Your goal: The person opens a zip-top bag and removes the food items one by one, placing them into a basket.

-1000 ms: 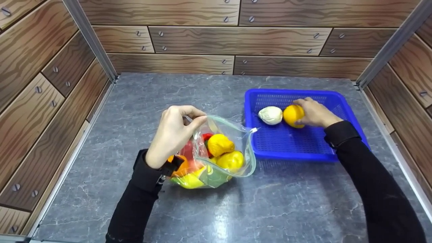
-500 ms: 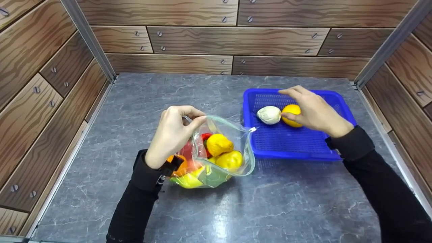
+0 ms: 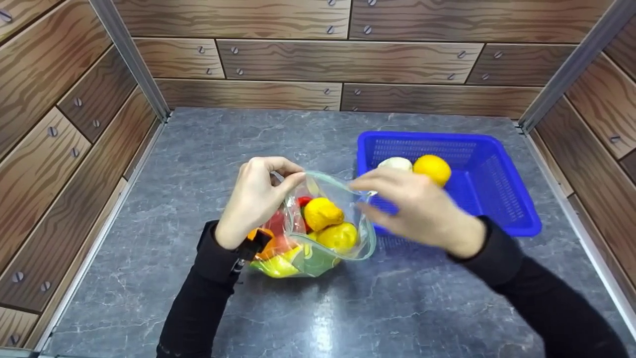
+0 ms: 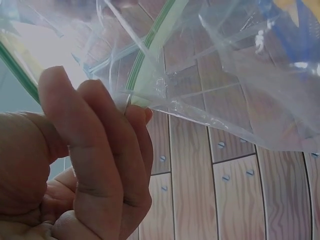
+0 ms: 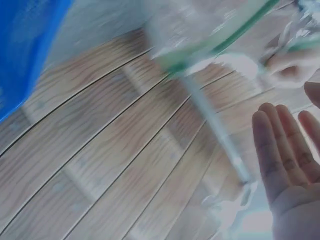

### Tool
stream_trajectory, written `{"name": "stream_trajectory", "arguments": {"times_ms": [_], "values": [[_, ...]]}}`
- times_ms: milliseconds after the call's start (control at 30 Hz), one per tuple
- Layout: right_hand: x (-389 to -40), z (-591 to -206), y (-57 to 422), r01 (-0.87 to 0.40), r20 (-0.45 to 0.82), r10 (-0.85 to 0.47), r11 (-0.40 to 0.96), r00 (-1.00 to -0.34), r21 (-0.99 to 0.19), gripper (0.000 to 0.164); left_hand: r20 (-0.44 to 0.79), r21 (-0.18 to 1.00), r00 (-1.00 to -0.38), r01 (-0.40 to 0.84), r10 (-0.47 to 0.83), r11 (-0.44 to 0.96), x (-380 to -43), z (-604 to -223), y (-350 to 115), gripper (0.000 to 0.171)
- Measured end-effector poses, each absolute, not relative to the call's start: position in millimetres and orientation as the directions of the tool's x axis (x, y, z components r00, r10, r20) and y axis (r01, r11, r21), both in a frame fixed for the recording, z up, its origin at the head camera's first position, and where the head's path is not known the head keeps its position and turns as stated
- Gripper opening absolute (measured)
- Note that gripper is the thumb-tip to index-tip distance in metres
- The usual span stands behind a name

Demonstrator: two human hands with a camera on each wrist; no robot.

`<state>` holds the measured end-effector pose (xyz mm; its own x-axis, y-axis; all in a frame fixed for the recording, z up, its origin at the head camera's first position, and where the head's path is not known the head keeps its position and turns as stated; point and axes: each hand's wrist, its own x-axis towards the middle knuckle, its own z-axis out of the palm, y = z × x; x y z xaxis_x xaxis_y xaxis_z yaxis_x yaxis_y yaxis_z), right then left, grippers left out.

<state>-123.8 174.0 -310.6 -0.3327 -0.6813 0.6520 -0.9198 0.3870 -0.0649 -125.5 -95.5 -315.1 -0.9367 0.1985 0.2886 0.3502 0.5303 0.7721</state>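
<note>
Wood-patterned panels (image 3: 293,59) stand around a grey tabletop (image 3: 238,134), where a clear zip bag (image 3: 313,256) sits, with its mouth open, to the left of a blue basket (image 3: 512,194). The left hand (image 3: 261,196) pinches the bag's rim between thumb and fingers. The right hand (image 3: 420,206), blurred, is beside the bag's mouth with straight fingers, and I see nothing in its palm; whether it touches the rim I cannot tell. The bag's film looks thin, limp and slippery, so the stiffer zip band is probably the safest place to hold. Filled with yellow fruits (image 3: 323,214) and other produce, it may be heavy at the bottom, and a palm underneath would spare the film. In the basket, an orange fruit (image 3: 432,170) lies just beside a white item (image 3: 396,163); being round and smooth, it likely rolls easily and suits fingers curved around its sides.
</note>
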Motion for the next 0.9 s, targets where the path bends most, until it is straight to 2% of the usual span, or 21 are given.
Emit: {"name": "stream_trajectory", "arguments": {"times_ms": [100, 300, 433, 600, 667, 767, 900], "values": [[-117, -317, 153, -0.914, 0.578, -0.741, 0.406, -0.343, -0.022, 0.034, 0.286, 0.773, -0.938, 0.348, 0.198, 0.530, -126, -316, -97, 0.014], [-119, -335, 120, -0.859, 0.339, -0.810, 0.512, -0.479, 0.010, 0.033, 0.285, 0.781, -0.939, 0.345, 0.193, 0.521, -126, -315, -97, 0.015], [-126, -346, 104, -0.832, 0.234, -0.810, 0.555, -0.538, 0.004, 0.032, 0.292, 0.778, -0.937, 0.349, 0.191, 0.522, -125, -314, -97, 0.014], [-134, -358, 90, -0.810, 0.193, -0.796, 0.587, -0.574, 0.014, 0.029, 0.308, 0.769, -0.933, 0.360, 0.187, 0.528, -125, -313, -97, 0.012], [-136, -362, 86, -0.787, 0.158, -0.779, 0.617, -0.607, 0.014, 0.027, 0.312, 0.771, -0.932, 0.363, 0.186, 0.523, -125, -313, -97, 0.012], [-136, -369, 81, -0.744, 0.064, -0.744, 0.668, -0.666, 0.019, 0.032, 0.318, 0.773, -0.930, 0.368, 0.187, 0.517, -124, -313, -97, 0.011], [-134, -379, 77, -0.713, -0.017, -0.714, 0.697, -0.700, 0.074, 0.040, 0.321, 0.774, -0.928, 0.371, 0.187, 0.513, -123, -314, -97, 0.010]]}}
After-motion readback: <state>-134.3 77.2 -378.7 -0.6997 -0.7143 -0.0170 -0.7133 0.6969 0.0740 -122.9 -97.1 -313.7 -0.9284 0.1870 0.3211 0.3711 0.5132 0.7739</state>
